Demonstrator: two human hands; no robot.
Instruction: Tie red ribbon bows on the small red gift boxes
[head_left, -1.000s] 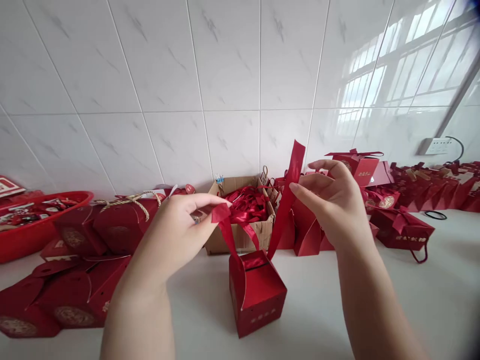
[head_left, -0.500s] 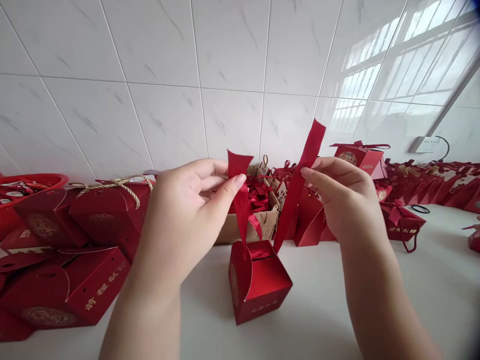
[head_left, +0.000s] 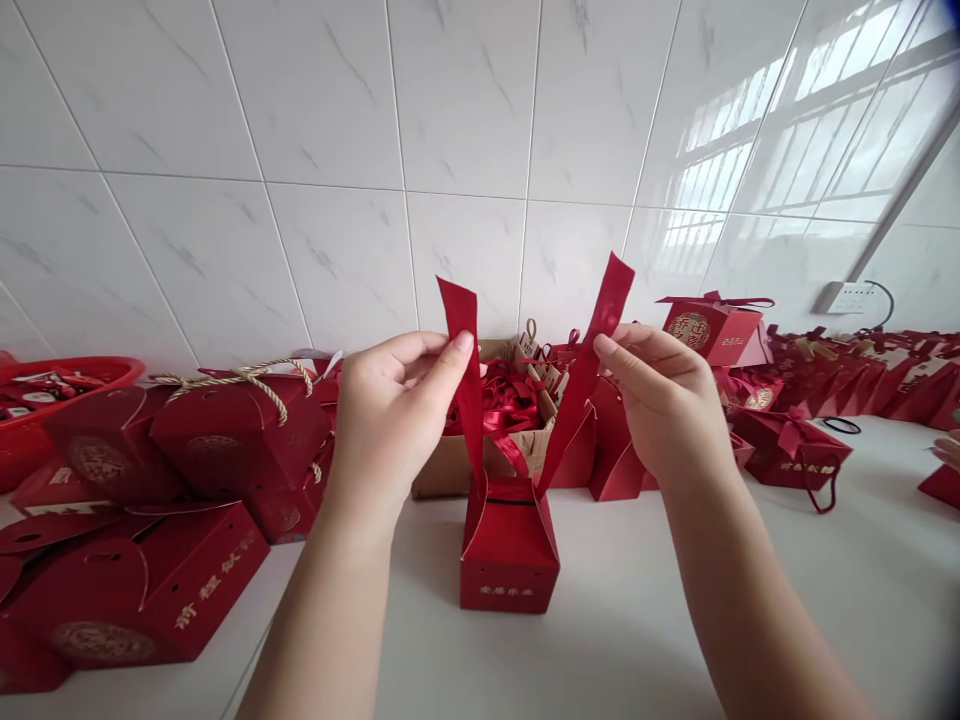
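A small red gift box [head_left: 510,570] with gold lettering stands upright on the white table, its top drawn inward. A red ribbon [head_left: 471,420] runs from the box's top, its two ends raised in a V. My left hand [head_left: 401,400] pinches one end between thumb and fingers, with a short tail sticking up above. The other end is pinched by my right hand [head_left: 660,395], its tail also pointing up. Just behind the box, a cardboard carton [head_left: 442,470] holds a heap of red ribbons [head_left: 514,395].
Larger red boxes [head_left: 135,590] with gold rope [head_left: 255,375] are stacked at left, before a red basin [head_left: 112,375]. Finished red boxes with bows [head_left: 716,325] stand at right. Another person's hand [head_left: 949,450] shows at the right edge. A tiled wall [head_left: 465,100] rises behind.
The gift box has turned so its lettered side faces me and sits more upright. Both hands have drawn slightly closer together, still gripping the ribbon ends. Another person's hand has appeared at right.
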